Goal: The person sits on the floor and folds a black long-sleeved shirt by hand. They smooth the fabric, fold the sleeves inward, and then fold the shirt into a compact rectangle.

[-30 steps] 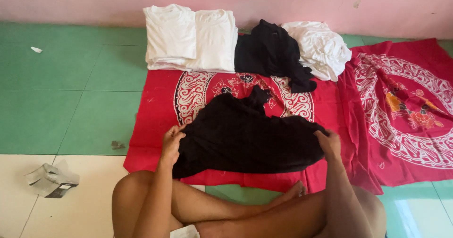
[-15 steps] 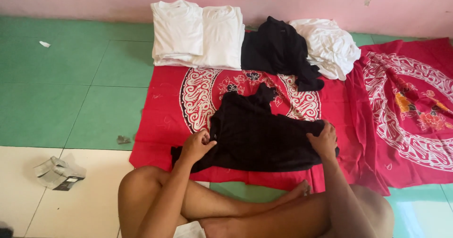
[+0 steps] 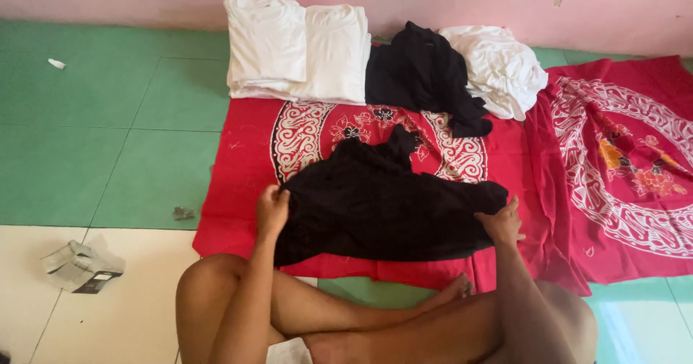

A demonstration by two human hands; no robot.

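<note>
A black garment (image 3: 382, 198) lies spread on a red patterned cloth (image 3: 238, 162) on the floor in front of my crossed legs. My left hand (image 3: 272, 211) grips the garment's left edge. My right hand (image 3: 499, 222) holds its right edge, near a sleeve end. A sleeve of the garment sticks up toward the far side. Both hands rest low on the cloth, about a garment's width apart.
By the pink wall sit two folded white garments (image 3: 299, 46), a crumpled black garment (image 3: 422, 75) and a crumpled white one (image 3: 498, 68). A second red patterned cloth (image 3: 628, 169) lies to the right. A crumpled paper packet (image 3: 81, 266) lies on the tiles at left.
My left hand slid right along the garment's lower edge, then back left and up to its left edge. The garment now lies wider and flatter. My right hand stayed on the right edge.
</note>
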